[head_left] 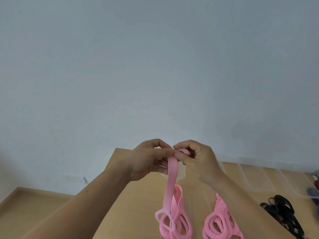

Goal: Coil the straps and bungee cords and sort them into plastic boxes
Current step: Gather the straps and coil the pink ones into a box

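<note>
I've got both hands up: left hand (148,159) and right hand (196,161) pinch the pink strap (170,183), which trails to the table (138,200). Clear plastic boxes (255,178) along the far edge; can't tell what's inside. Black bungee cords (283,214) lie near the right edge.

No text, label, brand, number or sign can be read anywhere in this view.
</note>
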### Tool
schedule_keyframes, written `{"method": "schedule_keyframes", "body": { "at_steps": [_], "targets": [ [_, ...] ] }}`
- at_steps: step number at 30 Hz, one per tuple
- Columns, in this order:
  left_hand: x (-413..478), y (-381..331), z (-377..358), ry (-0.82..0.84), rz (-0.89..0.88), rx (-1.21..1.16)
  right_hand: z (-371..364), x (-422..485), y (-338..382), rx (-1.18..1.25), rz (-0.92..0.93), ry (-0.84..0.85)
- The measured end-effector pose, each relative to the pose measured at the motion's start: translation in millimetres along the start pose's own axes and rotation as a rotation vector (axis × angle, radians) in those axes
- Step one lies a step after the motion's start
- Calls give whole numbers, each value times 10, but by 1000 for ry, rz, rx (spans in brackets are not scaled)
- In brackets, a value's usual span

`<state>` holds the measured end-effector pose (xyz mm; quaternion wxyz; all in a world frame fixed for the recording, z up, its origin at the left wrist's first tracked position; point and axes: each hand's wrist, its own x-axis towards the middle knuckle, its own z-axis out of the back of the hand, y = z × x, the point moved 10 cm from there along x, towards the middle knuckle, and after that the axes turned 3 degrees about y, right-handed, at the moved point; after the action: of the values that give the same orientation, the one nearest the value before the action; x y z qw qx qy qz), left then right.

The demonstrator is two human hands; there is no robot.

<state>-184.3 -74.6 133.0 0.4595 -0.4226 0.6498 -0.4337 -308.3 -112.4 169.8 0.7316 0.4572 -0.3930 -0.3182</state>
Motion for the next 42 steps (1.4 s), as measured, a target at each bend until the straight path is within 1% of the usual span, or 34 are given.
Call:
{"method": "schedule_keyframes", "body": {
  "at_steps": [5,7,10,12,14,16,18,21,25,27,29,31,33,36,38,40,42],
  "targets": [
    [1,-50,36,-56,-83,23,-62,-69,-115,255,-113,116],
    [-7,-81,54,-90,-129,89,-54,-75,-176,253,-161,96],
    [-20,-118,78,-133,-193,187,-59,-75,-241,175,-212,87],
    [-25,-121,97,-156,-198,198,-70,-80,-214,147,-191,95],
    [-22,-82,105,-158,-168,155,-33,-83,-165,126,-149,69],
    [-13,-22,48,-98,-113,90,-5,-80,-130,105,-122,53],
    [-18,31,-14,-34,-63,113,12,-74,-116,72,-116,54],
    [-33,60,-42,10,-33,118,37,-81,-60,-10,-70,46],
    [-26,60,-137,88,2,16,90,-123,51,-132,38,-40],
    [-4,58,-112,60,-3,-43,89,-130,132,-185,106,-58],
    [5,66,-78,26,-9,-83,82,-137,155,-183,128,-59],
    [5,62,-66,14,-31,-111,82,-141,62,-98,62,-44],
    [6,43,-41,-9,-71,-114,56,-139,-57,35,-32,-8],
    [9,3,-26,-28,-133,-62,10,-129,-180,165,-145,20],
    [1,-21,-7,-60,-169,-1,-20,-116,-206,155,-187,27],
    [-5,-33,56,-128,-186,75,-45,-113,-221,132,-203,38],
    [-9,0,102,-169,-160,102,-37,-100,-219,91,-190,32]
  ]
}}
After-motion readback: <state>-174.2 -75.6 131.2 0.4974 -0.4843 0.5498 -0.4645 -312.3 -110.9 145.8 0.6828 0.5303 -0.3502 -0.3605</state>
